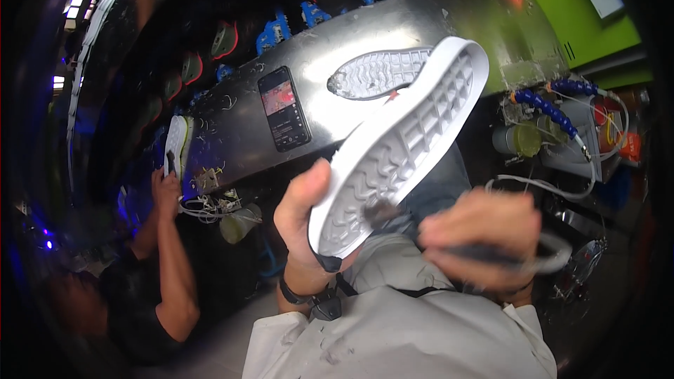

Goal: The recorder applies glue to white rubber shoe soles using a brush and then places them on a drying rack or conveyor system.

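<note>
My left hand point(300, 214) grips the heel end of a white shoe sole point(404, 147). The sole is tilted up over my lap, its ribbed, gridded hollow side facing me. In my right hand point(488, 228), smeared by motion, is a dark-handled brush point(381, 215) with its dark tip at the lower part of the sole's hollow. A pale hose point(558, 256) runs by the back of the handle. Beyond the raised sole, a second white sole point(372, 74) lies on the metal bench point(337, 123), its grooved side up.
A phone point(284, 109) with a lit screen lies on the bench. To the left a co-worker's hands point(166, 193) hold another sole point(175, 144). Blue jointed hoses point(547, 109) and a glue pot point(523, 139) stand at the right. Blue fixtures point(274, 31) line the far side.
</note>
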`<action>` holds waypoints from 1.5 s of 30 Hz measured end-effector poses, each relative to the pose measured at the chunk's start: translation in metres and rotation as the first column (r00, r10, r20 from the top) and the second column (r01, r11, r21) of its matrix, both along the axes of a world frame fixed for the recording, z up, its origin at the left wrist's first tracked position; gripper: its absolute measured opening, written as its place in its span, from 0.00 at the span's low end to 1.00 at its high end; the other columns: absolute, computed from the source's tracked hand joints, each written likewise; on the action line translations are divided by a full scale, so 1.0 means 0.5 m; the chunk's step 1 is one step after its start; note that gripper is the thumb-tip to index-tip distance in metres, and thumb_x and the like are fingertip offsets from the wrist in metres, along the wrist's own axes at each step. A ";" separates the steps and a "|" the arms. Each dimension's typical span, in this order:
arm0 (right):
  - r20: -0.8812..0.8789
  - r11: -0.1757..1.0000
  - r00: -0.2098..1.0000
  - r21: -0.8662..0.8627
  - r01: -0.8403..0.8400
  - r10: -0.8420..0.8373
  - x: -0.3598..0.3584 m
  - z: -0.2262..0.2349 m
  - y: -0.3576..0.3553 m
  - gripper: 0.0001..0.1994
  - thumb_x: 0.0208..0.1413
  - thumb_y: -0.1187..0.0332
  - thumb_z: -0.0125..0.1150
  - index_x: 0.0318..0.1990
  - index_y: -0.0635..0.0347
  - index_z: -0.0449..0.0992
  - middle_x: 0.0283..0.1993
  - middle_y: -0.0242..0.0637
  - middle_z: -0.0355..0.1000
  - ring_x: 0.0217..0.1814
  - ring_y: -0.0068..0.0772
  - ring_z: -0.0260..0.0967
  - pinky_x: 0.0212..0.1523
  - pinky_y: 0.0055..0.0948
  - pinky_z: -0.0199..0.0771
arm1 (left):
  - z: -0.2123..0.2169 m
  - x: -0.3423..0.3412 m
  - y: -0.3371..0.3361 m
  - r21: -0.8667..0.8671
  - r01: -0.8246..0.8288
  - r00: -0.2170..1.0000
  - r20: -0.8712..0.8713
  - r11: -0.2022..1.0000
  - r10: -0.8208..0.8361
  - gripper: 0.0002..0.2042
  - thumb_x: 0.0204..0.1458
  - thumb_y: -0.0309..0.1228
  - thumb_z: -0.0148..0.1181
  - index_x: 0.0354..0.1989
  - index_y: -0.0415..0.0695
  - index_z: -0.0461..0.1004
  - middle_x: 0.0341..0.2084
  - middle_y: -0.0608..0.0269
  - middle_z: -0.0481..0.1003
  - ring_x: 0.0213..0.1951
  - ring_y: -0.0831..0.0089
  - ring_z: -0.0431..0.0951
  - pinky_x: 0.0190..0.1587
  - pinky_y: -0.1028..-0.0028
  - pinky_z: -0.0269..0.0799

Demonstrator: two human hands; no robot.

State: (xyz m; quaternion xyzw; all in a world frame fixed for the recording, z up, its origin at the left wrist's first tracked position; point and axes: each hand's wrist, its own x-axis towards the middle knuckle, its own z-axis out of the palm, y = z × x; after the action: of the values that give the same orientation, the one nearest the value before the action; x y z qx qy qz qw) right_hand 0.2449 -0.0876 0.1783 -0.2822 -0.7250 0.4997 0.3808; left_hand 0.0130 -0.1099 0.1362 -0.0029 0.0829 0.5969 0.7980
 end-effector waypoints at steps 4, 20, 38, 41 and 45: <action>-0.179 0.976 0.982 -0.201 -0.088 0.052 -0.093 0.038 -0.056 0.14 0.48 0.80 0.72 0.44 0.68 0.82 0.40 0.44 0.81 0.38 0.38 0.82 0.36 0.26 0.81 | -0.030 -0.053 -0.033 0.240 0.054 0.997 0.032 0.969 -0.063 0.40 0.60 0.57 0.50 0.68 0.30 0.61 0.64 0.36 0.66 0.65 0.44 0.68 0.68 0.45 0.60; -0.332 0.932 0.937 -0.363 -0.024 -0.105 -0.082 0.022 0.035 0.14 0.42 0.82 0.75 0.40 0.68 0.84 0.33 0.42 0.81 0.32 0.26 0.78 0.32 0.19 0.74 | -0.015 -0.039 0.051 -0.116 -0.065 0.986 -0.158 0.991 0.047 0.42 0.54 0.52 0.52 0.70 0.30 0.57 0.67 0.35 0.62 0.64 0.38 0.67 0.61 0.38 0.66; -0.198 0.985 0.980 0.165 0.047 -0.014 -0.130 0.087 0.035 0.22 0.34 0.81 0.81 0.42 0.64 0.83 0.42 0.47 0.82 0.38 0.37 0.82 0.38 0.28 0.79 | 0.161 -0.005 0.152 0.332 -0.481 0.828 -0.131 0.811 0.545 0.43 0.54 0.51 0.48 0.75 0.40 0.48 0.69 0.44 0.60 0.66 0.48 0.68 0.63 0.51 0.69; -0.459 0.992 0.884 -0.045 -0.120 0.087 -0.078 0.077 0.053 0.17 0.39 0.85 0.75 0.40 0.66 0.83 0.43 0.53 0.81 0.43 0.44 0.82 0.42 0.32 0.81 | 0.262 -0.037 0.323 0.592 -0.425 0.720 -0.237 0.685 0.652 0.33 0.65 0.49 0.40 0.72 0.38 0.55 0.66 0.47 0.66 0.65 0.49 0.68 0.65 0.53 0.67; -0.467 0.915 0.805 -0.341 0.217 -0.365 -0.098 0.037 0.038 0.15 0.38 0.82 0.73 0.38 0.71 0.81 0.38 0.51 0.80 0.42 0.40 0.80 0.47 0.31 0.79 | 0.370 -0.258 0.609 0.782 -0.090 -0.661 -0.510 0.617 0.550 0.40 0.56 0.51 0.64 0.71 0.40 0.60 0.63 0.42 0.68 0.61 0.52 0.71 0.65 0.58 0.64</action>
State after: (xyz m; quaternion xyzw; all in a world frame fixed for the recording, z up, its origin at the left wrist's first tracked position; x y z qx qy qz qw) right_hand 0.1959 -0.0686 0.1967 -0.2941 -0.4664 0.5865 0.5932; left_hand -0.1158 0.1946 0.3214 0.5621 0.5942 0.5752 -0.0056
